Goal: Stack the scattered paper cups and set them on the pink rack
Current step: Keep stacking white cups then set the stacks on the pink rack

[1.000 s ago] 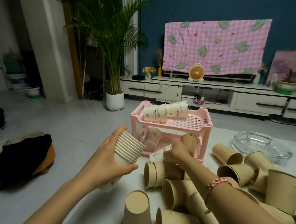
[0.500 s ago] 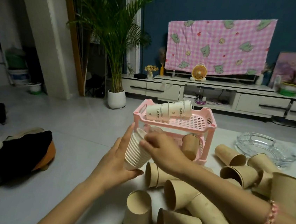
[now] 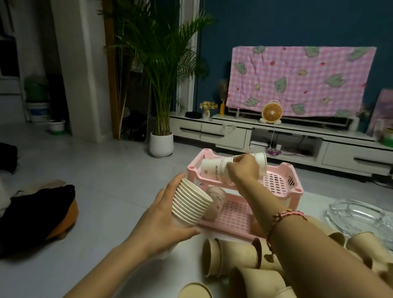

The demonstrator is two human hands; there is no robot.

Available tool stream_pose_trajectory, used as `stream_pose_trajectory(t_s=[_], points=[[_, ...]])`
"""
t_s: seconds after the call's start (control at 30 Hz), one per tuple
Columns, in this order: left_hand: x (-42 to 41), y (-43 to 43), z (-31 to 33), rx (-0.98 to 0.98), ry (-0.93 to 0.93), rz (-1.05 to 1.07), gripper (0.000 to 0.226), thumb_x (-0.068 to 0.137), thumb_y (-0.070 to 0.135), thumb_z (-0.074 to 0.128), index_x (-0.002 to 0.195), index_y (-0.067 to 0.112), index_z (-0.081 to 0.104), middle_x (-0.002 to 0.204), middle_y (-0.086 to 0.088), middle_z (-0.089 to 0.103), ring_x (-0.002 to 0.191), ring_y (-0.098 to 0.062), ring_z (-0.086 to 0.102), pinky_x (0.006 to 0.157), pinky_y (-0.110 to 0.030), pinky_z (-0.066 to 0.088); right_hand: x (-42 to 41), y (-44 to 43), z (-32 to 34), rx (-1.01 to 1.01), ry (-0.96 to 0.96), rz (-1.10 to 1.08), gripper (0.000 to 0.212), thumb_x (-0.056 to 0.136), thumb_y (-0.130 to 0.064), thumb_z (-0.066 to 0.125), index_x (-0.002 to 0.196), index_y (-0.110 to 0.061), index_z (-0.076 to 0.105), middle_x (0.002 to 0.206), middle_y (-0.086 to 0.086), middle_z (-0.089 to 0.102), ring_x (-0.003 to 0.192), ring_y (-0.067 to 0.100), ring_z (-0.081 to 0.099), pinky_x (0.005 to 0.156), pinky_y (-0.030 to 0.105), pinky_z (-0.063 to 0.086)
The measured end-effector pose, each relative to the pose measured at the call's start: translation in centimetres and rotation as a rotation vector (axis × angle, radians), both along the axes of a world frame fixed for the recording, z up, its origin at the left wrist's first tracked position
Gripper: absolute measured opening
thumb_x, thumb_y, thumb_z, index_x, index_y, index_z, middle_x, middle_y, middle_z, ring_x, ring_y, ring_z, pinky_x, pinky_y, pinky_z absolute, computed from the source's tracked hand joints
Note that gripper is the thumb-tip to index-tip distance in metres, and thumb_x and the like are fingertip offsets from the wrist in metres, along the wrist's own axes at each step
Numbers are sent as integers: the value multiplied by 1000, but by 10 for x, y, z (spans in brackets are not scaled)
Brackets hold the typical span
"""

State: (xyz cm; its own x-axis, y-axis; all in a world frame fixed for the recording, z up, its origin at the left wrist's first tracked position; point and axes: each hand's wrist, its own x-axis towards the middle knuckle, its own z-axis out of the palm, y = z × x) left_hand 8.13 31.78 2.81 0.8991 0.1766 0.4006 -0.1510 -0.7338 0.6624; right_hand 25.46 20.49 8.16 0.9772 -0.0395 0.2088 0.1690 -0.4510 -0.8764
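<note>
While the left hand (image 3: 166, 221) clasps the nested stack (image 3: 191, 203) at frame centre, the right hand (image 3: 243, 170) grips the lying white cups (image 3: 215, 170) on the pink rack (image 3: 281, 182). Pulled carelessly, they could roll off.

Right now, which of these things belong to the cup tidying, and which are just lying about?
Part of the job:
white cup stack in left hand
white cups on rack under right hand
pink rack
brown cups

Just lying about:
glass dish
potted palm
small fan

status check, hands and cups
Left hand holds white cup stack. Right hand grips cups on pink rack top. Brown cups scattered.
</note>
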Motion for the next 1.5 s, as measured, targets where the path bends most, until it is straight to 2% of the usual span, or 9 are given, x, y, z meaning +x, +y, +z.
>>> stream_pose_trajectory(t_s=[0.13,0.3,0.53,0.67,0.8,1.03,1.2,1.4,1.5], points=[[0,4,1,-2,13,47,124,61,34,83,139,47,-14,150,3,26,125,-8,38,92,-24,37,-43,-14,18,309,-192,128,22,90,-8,53,110,-3,60,103,5,62,90,16,57,79,24,51],[1,5,2,28,18,62,132,60,38,82,123,56,-33,148,0,31,124,-18,46,87,-29,41,-107,-35,14,33,-348,447,19,89,-7,53,106,-6,61,91,-9,57,83,1,54,67,9,49],[9,-7,2,148,69,-14,121,63,38,80,137,52,-15,132,1,39,100,-10,47,78,-26,47,-109,-38,7,-130,-115,769,16,93,-19,50,93,-13,64,93,-4,63,87,9,59,75,18,47],[17,2,0,119,57,10,113,59,41,81,138,49,0,135,4,39,104,-10,49,79,-26,49,-59,-45,13,41,-178,435,25,93,-18,50,111,-6,60,102,5,64,76,3,57,59,11,48],[25,-4,2,115,40,4,120,61,38,81,138,49,-10,145,3,29,115,-13,45,83,-25,43,21,-61,1,28,-83,45,55,83,-9,59,132,-10,35,133,16,46,109,31,55,89,45,52],[48,-11,2,4,3,28,114,51,40,86,139,33,13,138,3,39,116,-10,46,93,-31,46,65,-62,-5,114,216,4,79,87,-13,61,142,-2,6,131,23,48,117,36,49,88,37,45],[50,-16,-1,27,-7,48,102,56,43,82,138,30,24,132,3,46,113,-13,49,94,-35,48,68,-52,-5,60,236,-115,41,90,-10,54,126,2,38,95,16,59,70,20,50,46,22,35],[43,-17,5,47,-54,81,99,58,46,79,139,33,24,128,4,45,107,-13,49,84,-31,48,35,-61,1,235,47,-29,26,88,-4,52,113,-2,59,116,17,61,106,30,58,83,31,52],[33,-17,16,47,-76,70,99,53,48,80,136,35,28,122,6,47,102,-13,50,79,-32,50,-16,-80,12,228,-123,129,14,88,-10,55,100,-8,62,104,12,66,98,24,62,72,27,54]])
